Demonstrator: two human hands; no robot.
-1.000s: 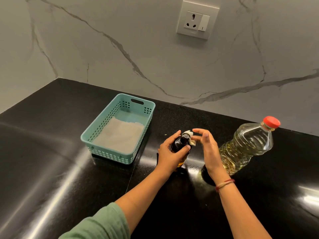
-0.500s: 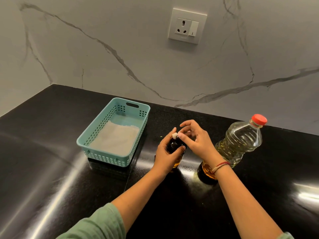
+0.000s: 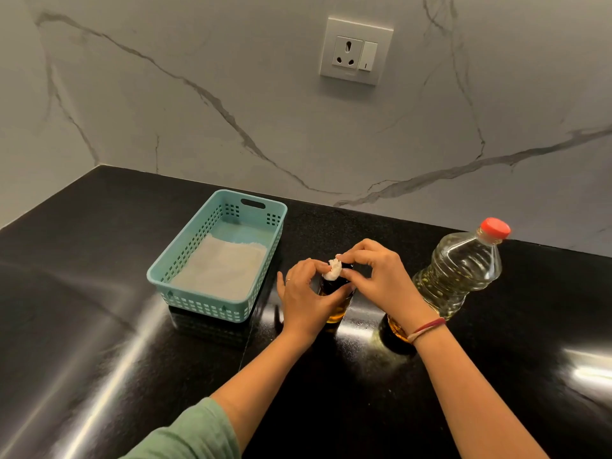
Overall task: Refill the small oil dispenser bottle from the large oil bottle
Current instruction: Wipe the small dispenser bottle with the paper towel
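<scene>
The small dark oil dispenser bottle point(image 3: 336, 304) stands on the black counter point(image 3: 99, 326), amber oil showing at its base. My left hand point(image 3: 306, 298) wraps around its body. My right hand point(image 3: 377, 279) pinches a small white wad of tissue point(image 3: 332, 270) against the bottle's top; the bottle's mouth is hidden under it. The large clear oil bottle point(image 3: 458, 271), part full of pale yellow oil and closed with a red cap point(image 3: 495, 227), stands just right of my right wrist.
A teal perforated basket point(image 3: 202, 260) with a pale cloth or paper lining sits left of the small bottle. A marble wall with a socket and switch plate point(image 3: 356, 51) rises behind the counter.
My right hand came back onto the small bottle's top with the white tissue and now presses it there. My left hand kept its hold on the bottle. The view tilted slightly.
</scene>
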